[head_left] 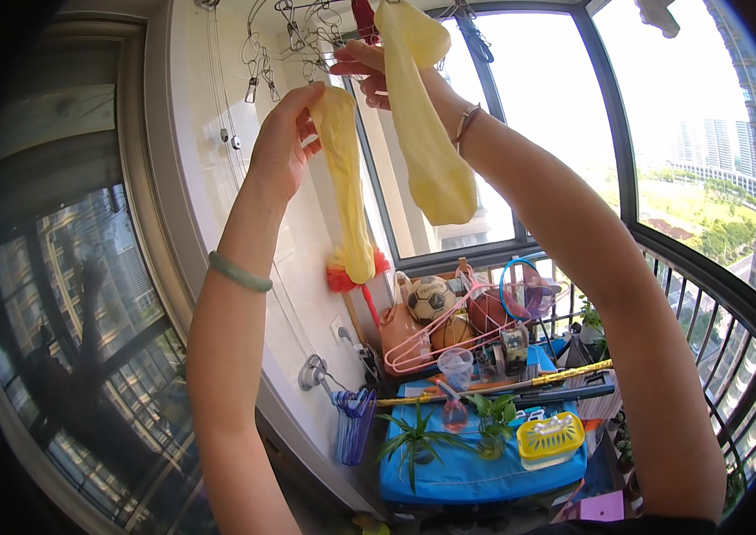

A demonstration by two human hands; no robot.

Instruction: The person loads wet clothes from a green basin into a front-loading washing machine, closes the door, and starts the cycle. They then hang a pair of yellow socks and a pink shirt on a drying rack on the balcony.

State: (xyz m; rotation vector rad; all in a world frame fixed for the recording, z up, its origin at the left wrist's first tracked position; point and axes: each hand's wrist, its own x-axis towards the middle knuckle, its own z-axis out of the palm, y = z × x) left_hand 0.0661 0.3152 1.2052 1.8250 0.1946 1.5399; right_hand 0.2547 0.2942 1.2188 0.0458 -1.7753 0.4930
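Both arms were up: the left hand [281, 143] had its fingers [306, 100] pinched on the top of one yellow stocking [347, 192], which hung limp down to its toe, while the right hand [369, 73] was clenched on the second yellow stocking [427, 134] just under the clip hanger [293, 36] overhead. They looked feather-light, soft and stretchy, likely to slither and snag, so the cuff seemed the place to grip, bunched between thumb and fingers. Below, hangers [431, 339], balls [431, 299] and potted plants [418, 437] crowded the balcony.
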